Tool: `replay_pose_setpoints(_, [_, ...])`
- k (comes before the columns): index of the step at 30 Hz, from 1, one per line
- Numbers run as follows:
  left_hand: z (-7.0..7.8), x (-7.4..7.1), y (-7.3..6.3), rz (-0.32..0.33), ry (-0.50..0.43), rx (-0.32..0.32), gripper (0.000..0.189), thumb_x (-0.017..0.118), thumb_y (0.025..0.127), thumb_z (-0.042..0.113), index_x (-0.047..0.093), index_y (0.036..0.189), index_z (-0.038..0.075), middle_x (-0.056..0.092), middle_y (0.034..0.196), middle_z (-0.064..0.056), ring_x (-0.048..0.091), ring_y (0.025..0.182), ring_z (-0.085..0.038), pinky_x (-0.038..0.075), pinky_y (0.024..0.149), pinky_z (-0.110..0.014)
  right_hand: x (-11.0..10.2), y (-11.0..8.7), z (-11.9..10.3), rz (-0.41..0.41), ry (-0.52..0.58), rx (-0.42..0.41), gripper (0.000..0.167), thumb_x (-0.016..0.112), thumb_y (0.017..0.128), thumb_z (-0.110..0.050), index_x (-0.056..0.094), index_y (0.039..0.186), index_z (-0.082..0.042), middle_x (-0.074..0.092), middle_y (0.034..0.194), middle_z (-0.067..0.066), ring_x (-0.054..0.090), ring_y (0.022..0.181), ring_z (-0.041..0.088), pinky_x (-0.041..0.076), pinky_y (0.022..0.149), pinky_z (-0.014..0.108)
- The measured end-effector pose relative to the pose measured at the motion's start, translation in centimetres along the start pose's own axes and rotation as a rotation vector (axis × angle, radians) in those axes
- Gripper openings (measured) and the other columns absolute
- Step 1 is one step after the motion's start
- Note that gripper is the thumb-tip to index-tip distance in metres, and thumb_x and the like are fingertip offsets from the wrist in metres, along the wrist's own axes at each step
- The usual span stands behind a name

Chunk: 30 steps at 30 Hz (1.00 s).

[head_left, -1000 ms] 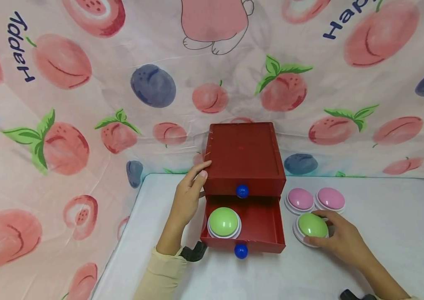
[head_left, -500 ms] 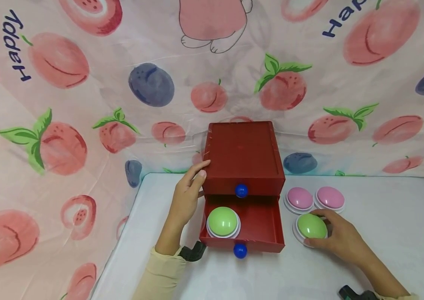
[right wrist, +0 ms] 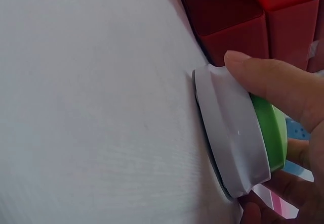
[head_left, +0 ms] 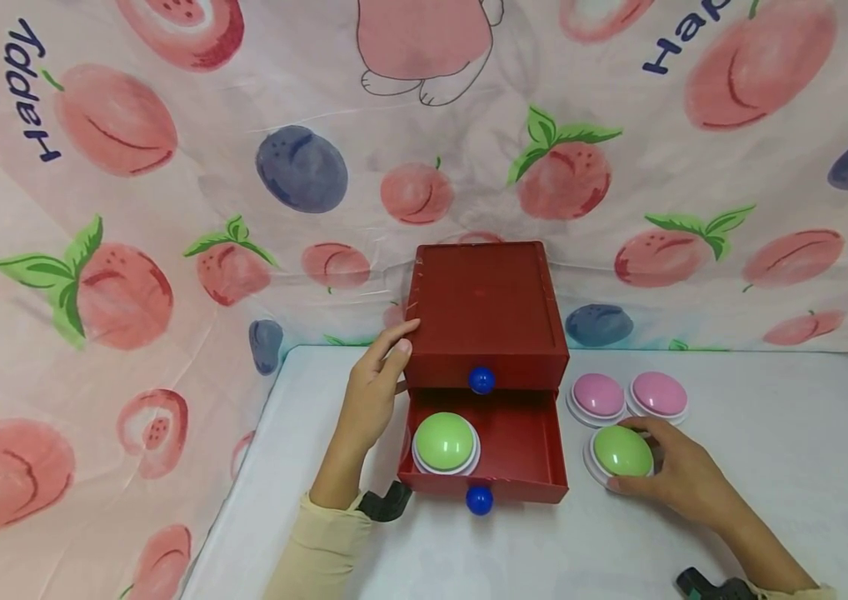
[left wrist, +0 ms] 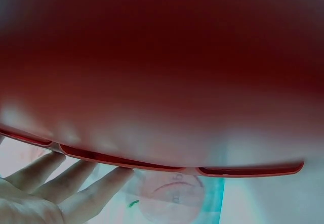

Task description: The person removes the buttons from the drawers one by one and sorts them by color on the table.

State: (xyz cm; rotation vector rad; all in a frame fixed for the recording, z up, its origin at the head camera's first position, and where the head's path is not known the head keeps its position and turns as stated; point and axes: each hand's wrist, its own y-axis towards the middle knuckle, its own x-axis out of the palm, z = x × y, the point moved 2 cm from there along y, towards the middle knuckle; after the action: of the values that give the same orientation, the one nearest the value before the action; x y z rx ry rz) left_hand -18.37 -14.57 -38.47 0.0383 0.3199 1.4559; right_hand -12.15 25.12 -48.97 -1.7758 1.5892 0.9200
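A small red drawer box (head_left: 484, 300) has its lower drawer (head_left: 517, 437) pulled out, with a green push button (head_left: 444, 442) on a white base sitting in the drawer's left half. My left hand (head_left: 370, 392) rests against the box's left side. In the left wrist view its fingers (left wrist: 101, 193) extend straight along the red wall. To the right of the box, my right hand (head_left: 682, 471) grips a second green push button (head_left: 622, 452) by its white base. The right wrist view shows the thumb on one side of that base (right wrist: 230, 128) and fingers on the other.
Two pink push buttons (head_left: 599, 396) stand just behind the gripped green one, on the white table (head_left: 791, 450). Blue knobs (head_left: 480, 500) stick out from the drawer fronts. A fruit-printed cloth (head_left: 424, 150) hangs behind the table and down its left side.
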Motion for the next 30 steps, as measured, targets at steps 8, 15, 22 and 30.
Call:
replay_pose_setpoints(8, [-0.1, 0.0, 0.0, 0.001, -0.002, -0.001, 0.036, 0.048, 0.108, 0.039, 0.058, 0.142, 0.033, 0.057, 0.144, -0.006, 0.065, 0.123, -0.031, 0.058, 0.092, -0.053, -0.5, 0.0, 0.2, -0.015, 0.037, -0.012, 0.091, 0.092, 0.07, -0.049, 0.052, 0.141, -0.011, 0.061, 0.133, 0.015, 0.064, 0.105, 0.03, 0.051, 0.075, 0.03])
replay_pose_setpoints(15, [-0.1, 0.0, 0.1, 0.004, -0.002, 0.004, 0.035, 0.048, 0.108, 0.039, 0.059, 0.141, 0.033, 0.058, 0.141, -0.007, 0.066, 0.121, -0.03, 0.058, 0.092, -0.055, -1.2, 0.1, -1.3, 0.051, 0.07, -0.004, 0.081, 0.088, 0.077, -0.047, 0.053, 0.141, -0.012, 0.059, 0.136, 0.016, 0.06, 0.114, 0.035, 0.054, 0.075, 0.031])
replay_pose_setpoints(22, [-0.1, -0.1, 0.1, 0.003, -0.001, 0.009, 0.035, 0.048, 0.108, 0.04, 0.059, 0.141, 0.033, 0.059, 0.141, -0.005, 0.066, 0.122, -0.029, 0.058, 0.092, -0.055, -2.6, -0.2, -5.9, 0.179, 0.136, -0.096, 0.063, 0.089, 0.079, -0.037, 0.061, 0.134, -0.024, 0.064, 0.123, -0.003, 0.054, 0.103, -0.006, 0.053, 0.074, 0.021])
replay_pose_setpoints(30, [-0.1, -0.1, 0.1, 0.001, -0.002, 0.005, 0.036, 0.048, 0.108, 0.038, 0.059, 0.142, 0.032, 0.059, 0.142, -0.006, 0.066, 0.12, -0.03, 0.059, 0.092, -0.054, -3.0, -0.2, -12.3, 0.213, 0.185, -0.246, 0.057, 0.093, 0.075, -0.027, 0.067, 0.126, -0.025, 0.069, 0.113, -0.009, 0.059, 0.096, -0.001, 0.055, 0.072, 0.02])
